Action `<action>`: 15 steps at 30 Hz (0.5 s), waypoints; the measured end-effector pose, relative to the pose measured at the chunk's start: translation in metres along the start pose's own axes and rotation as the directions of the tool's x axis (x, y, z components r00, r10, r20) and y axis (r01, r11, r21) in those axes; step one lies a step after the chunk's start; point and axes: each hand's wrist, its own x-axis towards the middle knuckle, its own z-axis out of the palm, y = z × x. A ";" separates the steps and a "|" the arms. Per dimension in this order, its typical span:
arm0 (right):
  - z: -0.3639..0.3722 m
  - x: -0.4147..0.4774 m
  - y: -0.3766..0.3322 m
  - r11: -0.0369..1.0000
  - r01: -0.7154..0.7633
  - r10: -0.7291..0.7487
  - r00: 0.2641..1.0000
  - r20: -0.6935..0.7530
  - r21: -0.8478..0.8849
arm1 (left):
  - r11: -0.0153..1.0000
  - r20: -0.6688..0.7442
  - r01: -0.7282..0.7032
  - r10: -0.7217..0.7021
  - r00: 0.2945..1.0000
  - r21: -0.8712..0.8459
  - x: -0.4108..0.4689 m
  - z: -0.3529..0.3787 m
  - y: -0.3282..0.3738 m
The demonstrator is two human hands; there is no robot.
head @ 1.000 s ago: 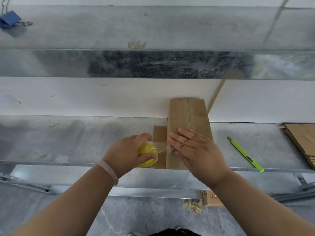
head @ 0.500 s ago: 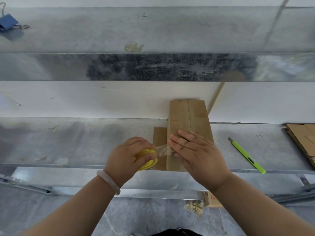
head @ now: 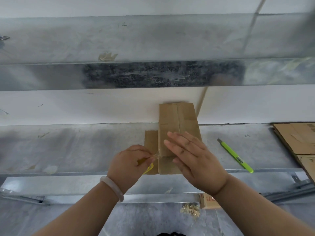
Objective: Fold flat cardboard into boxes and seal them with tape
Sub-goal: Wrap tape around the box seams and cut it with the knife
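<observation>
On the metal bench (head: pixel 68 147), the folded cardboard box (head: pixel 177 123) lies under the right hand (head: pixel 192 159), fingers flat and straight; the left hand (head: pixel 129 166) grips a yellow tape roll (head: pixel 148 169) just beside it

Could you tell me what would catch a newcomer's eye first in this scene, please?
The two hands at the centre: the left hand grips a yellow tape roll beside the brown cardboard box, while the right hand lies flat over it. To the right, a bright green knife lies on the metal bench, near flat cardboard sheets.
</observation>
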 end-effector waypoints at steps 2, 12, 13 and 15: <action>-0.016 -0.019 0.011 0.989 -0.145 0.149 0.969 -0.198 0.036 | 0.999 0.000 -0.016 0.016 1.000 0.034 0.000 0.001 0.001; -0.017 -0.131 0.123 0.314 -0.844 0.943 0.223 0.248 -0.434 | 0.997 -0.026 0.074 -0.074 0.997 -0.010 -0.003 0.006 0.006; -0.017 -0.131 0.125 0.314 -0.848 0.946 0.241 0.218 -0.426 | 0.996 -0.029 0.084 -0.084 0.996 -0.017 -0.003 0.006 0.006; -0.018 -0.125 0.122 0.295 -0.883 0.953 0.244 0.180 -0.364 | 0.994 -0.024 0.103 -0.104 0.994 -0.034 -0.004 0.005 0.006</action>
